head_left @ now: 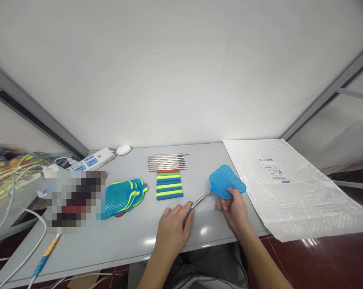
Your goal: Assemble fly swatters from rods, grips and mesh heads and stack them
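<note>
A blue fly swatter (225,180) with a perforated head and a metal rod is held between both hands over the table. My left hand (174,224) is closed around its handle end, where a bit of blue grip shows. My right hand (234,204) pinches the lower edge of the mesh head, thumb on top. Beyond my left hand lies a row of blue, yellow, green and red handle tubes (169,186). Just behind them are several silver metal rods (167,161). Loose swatter heads (121,196) in blue and yellow, with some red showing, are piled to the left.
A white bubble-wrap mailer (277,188) with a label covers the table's right side. At the back left are a power strip (94,159) and a white rounded device (123,150). White cables (9,200) hang at the left edge, near a blurred-out patch. A wall closes off the back.
</note>
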Tool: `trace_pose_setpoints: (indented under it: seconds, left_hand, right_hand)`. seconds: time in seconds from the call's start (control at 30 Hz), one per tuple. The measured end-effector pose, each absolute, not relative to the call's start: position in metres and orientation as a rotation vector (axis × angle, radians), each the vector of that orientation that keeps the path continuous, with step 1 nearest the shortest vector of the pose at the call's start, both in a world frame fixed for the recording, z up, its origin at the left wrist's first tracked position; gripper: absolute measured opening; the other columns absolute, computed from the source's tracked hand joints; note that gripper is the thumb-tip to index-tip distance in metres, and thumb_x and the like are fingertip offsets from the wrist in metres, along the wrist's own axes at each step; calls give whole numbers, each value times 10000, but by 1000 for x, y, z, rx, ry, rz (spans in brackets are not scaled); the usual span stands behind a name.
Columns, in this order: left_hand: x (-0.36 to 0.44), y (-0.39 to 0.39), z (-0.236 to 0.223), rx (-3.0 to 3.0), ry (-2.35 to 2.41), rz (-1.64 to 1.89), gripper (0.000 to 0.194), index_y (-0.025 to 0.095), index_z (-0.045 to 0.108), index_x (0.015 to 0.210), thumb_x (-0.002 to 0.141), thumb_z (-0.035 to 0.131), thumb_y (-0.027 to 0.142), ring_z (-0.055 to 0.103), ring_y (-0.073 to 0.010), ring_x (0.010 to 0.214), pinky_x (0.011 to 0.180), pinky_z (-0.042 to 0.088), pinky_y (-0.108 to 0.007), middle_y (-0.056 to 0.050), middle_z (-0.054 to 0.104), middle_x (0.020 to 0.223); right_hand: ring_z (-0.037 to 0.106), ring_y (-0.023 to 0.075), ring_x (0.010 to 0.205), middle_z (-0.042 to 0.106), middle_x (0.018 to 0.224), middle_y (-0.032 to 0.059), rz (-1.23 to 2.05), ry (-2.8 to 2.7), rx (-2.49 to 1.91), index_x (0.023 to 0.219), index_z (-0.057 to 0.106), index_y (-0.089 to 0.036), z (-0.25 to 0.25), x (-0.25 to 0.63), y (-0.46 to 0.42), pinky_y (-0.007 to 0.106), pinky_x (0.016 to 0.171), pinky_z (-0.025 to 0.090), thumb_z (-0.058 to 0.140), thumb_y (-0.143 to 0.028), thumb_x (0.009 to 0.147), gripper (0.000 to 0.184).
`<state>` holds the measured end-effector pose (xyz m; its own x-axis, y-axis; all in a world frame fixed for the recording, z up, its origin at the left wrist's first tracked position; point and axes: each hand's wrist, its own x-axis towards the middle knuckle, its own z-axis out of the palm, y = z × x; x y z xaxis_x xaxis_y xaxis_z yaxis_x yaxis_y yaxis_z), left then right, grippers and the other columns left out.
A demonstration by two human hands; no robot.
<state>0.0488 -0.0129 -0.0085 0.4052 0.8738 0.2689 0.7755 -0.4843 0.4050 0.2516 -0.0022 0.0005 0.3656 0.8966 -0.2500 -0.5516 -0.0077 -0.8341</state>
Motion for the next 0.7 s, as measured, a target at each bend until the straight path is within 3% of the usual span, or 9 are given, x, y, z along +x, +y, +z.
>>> trace_pose_setpoints:
  seconds: [0.37, 0.7]
  left_hand:
    - [50, -13, -10, 2505, 1408, 658, 305, 230, 607, 1206, 993, 412, 326, 580, -174, 660, 649, 370, -321, -13, 665, 779]
    - [49, -13, -2, 2427, 1364, 682, 323, 215, 623, 1168, 1011, 362, 322, 619, -181, 720, 683, 399, -327, -20, 714, 869]
  right_hand:
    - [372, 78, 410, 433, 487, -69, 1210, -683, -1137, 627, 455, -209, -10, 250, -1, 238, 431, 358, 630, -396, 851, 340]
    - [310, 82, 454, 344, 524, -70, 1283, -879, -1107, 615, 386, -217, -14, 254, -3, 251, 446, 271, 551, -466, 914, 422]
